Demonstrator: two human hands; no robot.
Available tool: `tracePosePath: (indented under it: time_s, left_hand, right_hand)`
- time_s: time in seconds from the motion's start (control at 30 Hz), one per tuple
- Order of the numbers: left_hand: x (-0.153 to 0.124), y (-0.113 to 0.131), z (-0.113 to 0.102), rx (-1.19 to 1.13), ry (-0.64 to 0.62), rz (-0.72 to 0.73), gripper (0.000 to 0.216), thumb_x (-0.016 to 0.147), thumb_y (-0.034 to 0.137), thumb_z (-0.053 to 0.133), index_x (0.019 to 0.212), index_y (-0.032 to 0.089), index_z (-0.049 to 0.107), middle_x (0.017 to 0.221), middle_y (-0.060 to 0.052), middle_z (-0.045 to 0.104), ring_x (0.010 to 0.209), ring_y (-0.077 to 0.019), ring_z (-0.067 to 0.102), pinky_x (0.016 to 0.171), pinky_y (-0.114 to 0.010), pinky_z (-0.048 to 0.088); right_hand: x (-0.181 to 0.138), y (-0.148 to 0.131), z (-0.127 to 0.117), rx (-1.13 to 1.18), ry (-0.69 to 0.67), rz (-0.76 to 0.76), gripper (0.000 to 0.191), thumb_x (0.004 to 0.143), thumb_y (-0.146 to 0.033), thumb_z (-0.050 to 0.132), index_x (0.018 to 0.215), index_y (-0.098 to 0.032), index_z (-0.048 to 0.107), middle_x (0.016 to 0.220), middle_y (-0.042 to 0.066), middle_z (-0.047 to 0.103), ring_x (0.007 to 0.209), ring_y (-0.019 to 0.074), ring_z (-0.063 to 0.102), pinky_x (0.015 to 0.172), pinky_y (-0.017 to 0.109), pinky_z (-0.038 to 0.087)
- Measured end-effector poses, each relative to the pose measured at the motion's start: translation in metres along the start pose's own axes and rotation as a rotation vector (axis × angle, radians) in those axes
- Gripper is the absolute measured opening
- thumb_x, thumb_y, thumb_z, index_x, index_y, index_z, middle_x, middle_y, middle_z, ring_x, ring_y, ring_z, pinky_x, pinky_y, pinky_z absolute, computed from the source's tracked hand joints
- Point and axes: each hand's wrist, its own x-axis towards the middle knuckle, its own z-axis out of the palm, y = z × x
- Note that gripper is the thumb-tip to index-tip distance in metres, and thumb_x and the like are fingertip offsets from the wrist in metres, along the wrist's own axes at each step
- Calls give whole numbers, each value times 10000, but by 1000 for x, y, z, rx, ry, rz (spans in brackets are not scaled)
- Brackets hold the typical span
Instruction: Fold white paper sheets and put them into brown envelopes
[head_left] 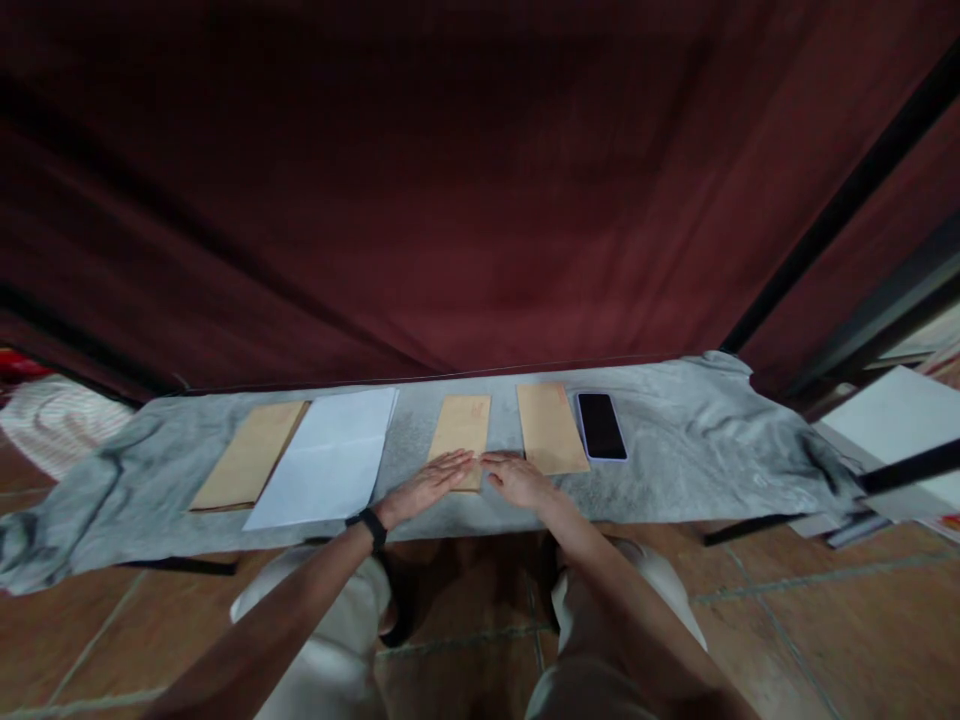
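Note:
A brown paper envelope (pixel 463 425) with faint red print near its top lies on the grey cloth in front of me. My left hand (pixel 431 482), with a black band at the wrist, rests flat across its lower part, fingers stretched out. From the other side my right hand (pixel 517 478) touches the same envelope's lower right edge; its fingers point left and the thumb sits a little apart. The fingertips of both hands nearly meet. Just right lies a second brown envelope (pixel 551 428), close to my right hand.
A phone (pixel 601 426) with a dark screen lies right of the second envelope. To the left are a stack of white paper (pixel 328 455) and a stack of brown envelopes (pixel 251 455). Grey cloth (pixel 697 450) covers the narrow table. A dark red curtain (pixel 450 230) hangs behind.

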Motion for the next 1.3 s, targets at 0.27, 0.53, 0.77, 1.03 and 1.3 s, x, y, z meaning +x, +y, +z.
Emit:
tracePosePath:
  time_s: [0.27,0.53,0.77,1.03,1.3]
  left_hand:
    - [-36,8,0,-62,26,43,408,1034,380,436,1391,275,602,1493,-37,563,1427,-169,465,1207,-403,374]
    - [-34,-9,26,-162,303,57,321,1013,279,452,1159,253,737,1252,-46,727,1208,-173,650,1088,-384,512]
    - [-22,-8,24,-163,399,141,227,995,252,529,1027,218,751,1083,-63,760,1060,-191,684,974,-370,546]
    - [-21,-9,11,-206,317,79,234,944,142,527,948,224,746,984,-37,765,961,-176,696,916,-317,543]
    - [73,-57,-28,-37,279,125,483,1027,353,394,1468,187,498,1556,-91,485,1450,-196,422,1207,-375,333]
  right_hand:
    - [-1,-16,-6,-42,12,51,357,930,-125,535,1237,-195,703,1356,74,675,1255,192,627,1118,330,447]
    - [4,-42,8,-125,93,2,358,996,-184,498,1331,-167,622,1454,106,581,1347,180,526,1162,319,384]
    - [12,-53,5,-83,24,129,338,1037,-197,404,1258,-208,659,1269,87,706,1159,198,659,1011,323,503]
    - [17,-72,24,-107,47,68,395,1012,-262,491,1380,-140,568,1419,158,601,1286,251,583,1093,405,465]
    - [20,-40,-8,120,-121,24,262,985,-207,516,1154,-193,716,1342,87,677,1240,207,632,1077,346,472]
